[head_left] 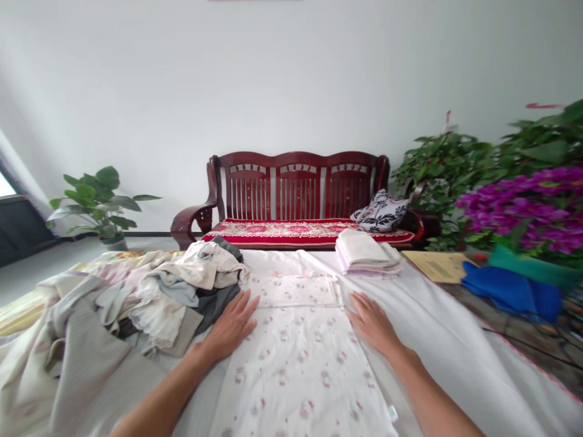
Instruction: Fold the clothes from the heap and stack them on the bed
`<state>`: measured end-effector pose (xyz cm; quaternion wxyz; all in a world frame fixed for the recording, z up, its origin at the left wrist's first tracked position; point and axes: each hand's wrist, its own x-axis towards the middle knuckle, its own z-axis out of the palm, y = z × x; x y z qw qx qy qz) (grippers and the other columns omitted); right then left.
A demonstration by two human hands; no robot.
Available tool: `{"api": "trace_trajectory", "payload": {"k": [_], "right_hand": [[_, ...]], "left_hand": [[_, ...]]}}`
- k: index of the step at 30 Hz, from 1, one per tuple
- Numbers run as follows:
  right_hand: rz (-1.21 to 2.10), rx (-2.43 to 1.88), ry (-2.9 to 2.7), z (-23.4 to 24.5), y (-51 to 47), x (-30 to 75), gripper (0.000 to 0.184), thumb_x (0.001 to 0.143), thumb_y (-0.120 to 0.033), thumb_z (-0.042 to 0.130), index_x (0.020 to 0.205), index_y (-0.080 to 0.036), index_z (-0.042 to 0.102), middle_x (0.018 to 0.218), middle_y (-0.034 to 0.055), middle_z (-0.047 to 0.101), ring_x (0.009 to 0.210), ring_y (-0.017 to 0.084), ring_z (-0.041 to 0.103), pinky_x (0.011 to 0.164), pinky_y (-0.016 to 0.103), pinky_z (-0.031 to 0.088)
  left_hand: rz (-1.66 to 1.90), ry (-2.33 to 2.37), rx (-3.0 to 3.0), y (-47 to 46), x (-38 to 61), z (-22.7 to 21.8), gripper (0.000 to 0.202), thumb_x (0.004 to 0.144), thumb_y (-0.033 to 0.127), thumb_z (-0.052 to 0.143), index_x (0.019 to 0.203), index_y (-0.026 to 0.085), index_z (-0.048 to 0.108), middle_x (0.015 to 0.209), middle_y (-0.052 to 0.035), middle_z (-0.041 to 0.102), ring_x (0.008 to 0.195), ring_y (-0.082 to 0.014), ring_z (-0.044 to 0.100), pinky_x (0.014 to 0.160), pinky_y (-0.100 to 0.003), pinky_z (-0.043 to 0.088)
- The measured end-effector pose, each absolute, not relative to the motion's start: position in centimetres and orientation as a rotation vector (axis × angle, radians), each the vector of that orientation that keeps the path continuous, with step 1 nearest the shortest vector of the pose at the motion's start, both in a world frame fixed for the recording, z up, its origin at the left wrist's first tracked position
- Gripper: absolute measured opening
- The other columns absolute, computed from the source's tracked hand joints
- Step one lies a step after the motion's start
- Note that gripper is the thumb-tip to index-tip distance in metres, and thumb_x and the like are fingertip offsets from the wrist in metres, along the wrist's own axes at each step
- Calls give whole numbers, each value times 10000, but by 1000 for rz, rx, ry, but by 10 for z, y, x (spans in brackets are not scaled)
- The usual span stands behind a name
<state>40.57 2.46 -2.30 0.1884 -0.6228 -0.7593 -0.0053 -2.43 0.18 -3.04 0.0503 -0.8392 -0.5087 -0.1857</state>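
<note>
A white garment with a small pink-and-grey cartoon print [300, 358] lies spread flat in front of me, its far end folded over toward me. My left hand [233, 321] rests palm down at its left edge, near the fold, with fingers stretched out. On the opposite edge my right hand [371, 318] is also palm down, fingers extended and touching the cloth's side. Neither hand grips anything. Just left of my left hand is a loose heap of mixed clothes [173, 291]. A neat stack of folded white and pale pink cloths [367, 254] sits beyond my right hand.
A white sheet [455, 352] covers the table. At right are a blue cloth [512, 291], a yellowish paper [430, 266], a dark cable and purple flowers [532, 209]. Behind the table stands a wooden bench [298, 188] with a patterned cushion [381, 211]. A potted plant [98, 200] is at left.
</note>
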Motion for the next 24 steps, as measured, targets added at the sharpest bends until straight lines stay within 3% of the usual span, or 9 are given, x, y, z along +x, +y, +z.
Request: {"api": "trace_trajectory", "payload": {"k": [3,6,8,11,17,24], "right_hand": [[163,-1559,-2070,-16,8,421,497,750,-200,481,1207,-201,677,1295,114,646,1262,272,544,1104,419,401],[448,-1450,-2087,-3,-13,426,446,648,-125,449,983,-230,724,1076,67,680,1078,232,610,963,346,481],[639,-1414,-2106,5,-28,425,416,631,-113,438,903,-239,726,990,46,665,963,211,619,849,304,498],[795,-1370,-2115,12,-47,422,382,637,-110,458,867,-240,733,940,33,641,862,190,602,779,280,481],[911,-1263,-2143,17,-60,415,364,655,-98,541,901,-241,768,1086,49,624,1011,210,609,906,307,463],[1032,-1239,-2097,12,-58,412,229,735,-153,592,797,-222,801,1253,90,633,1165,248,585,1032,364,410]], "left_hand": [[-718,-1509,-2658,-30,-39,-21,504,948,187,429,1436,275,521,1595,-75,372,1492,-256,288,1178,-467,350],[-742,-1488,-2798,-59,-49,-6,440,870,100,451,1180,283,702,1523,-42,475,1464,-244,337,1193,-461,326],[-681,-1524,-2884,-74,-54,4,434,808,63,475,1071,292,734,1473,-25,529,1435,-239,383,1188,-446,333],[-563,-1623,-2975,-87,-63,16,529,707,18,514,1094,312,721,1472,-5,529,1417,-240,412,1169,-428,358],[-476,-1699,-3053,-90,-63,22,526,673,33,578,1095,313,718,1518,-5,456,1440,-259,364,1188,-439,305],[-559,-1664,-3029,-87,-48,12,371,712,70,599,933,319,764,1464,10,515,1422,-243,386,1199,-410,289]]}}
